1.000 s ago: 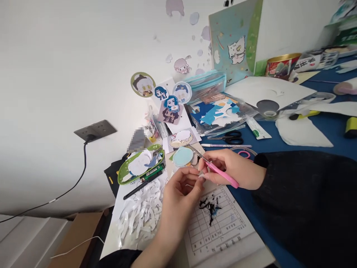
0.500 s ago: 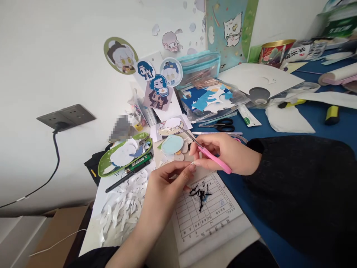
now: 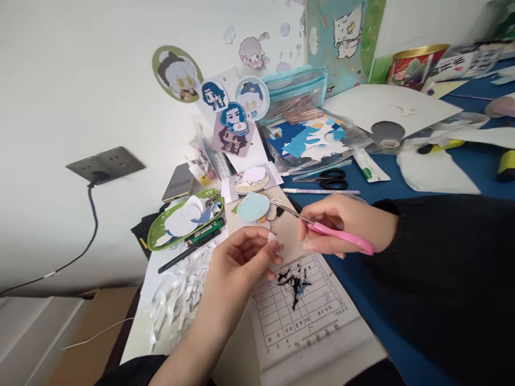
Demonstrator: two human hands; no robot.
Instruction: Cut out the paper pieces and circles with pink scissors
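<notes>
My left hand (image 3: pixel 241 262) pinches a tiny pale scrap, probably paper (image 3: pixel 272 237), between thumb and forefinger. To its right, my right hand (image 3: pixel 350 217) is wrapped around scissors with pink handles (image 3: pixel 341 236). Their blades point left, toward a light blue oval paper cutout (image 3: pixel 252 207), and look nearly closed. The two hands are apart. Below them, thin black clippings (image 3: pixel 295 287) lie on a printed form with a grid (image 3: pixel 325 324). Other small cutouts sit partly under the blue oval.
A green tray (image 3: pixel 152 238) with paper pieces and a pile of white strips (image 3: pixel 177 305) lie left. Black-handled scissors (image 3: pixel 333 179), a purple-white pen (image 3: pixel 322 191) and a white tube (image 3: pixel 370 166) rest beyond my right hand. Behind stands a blue pouch (image 3: pixel 295 88).
My right hand has drawn away to the right with the scissors, so the hands no longer touch. My left hand stays near its place, the pale scrap now showing at its fingertips.
</notes>
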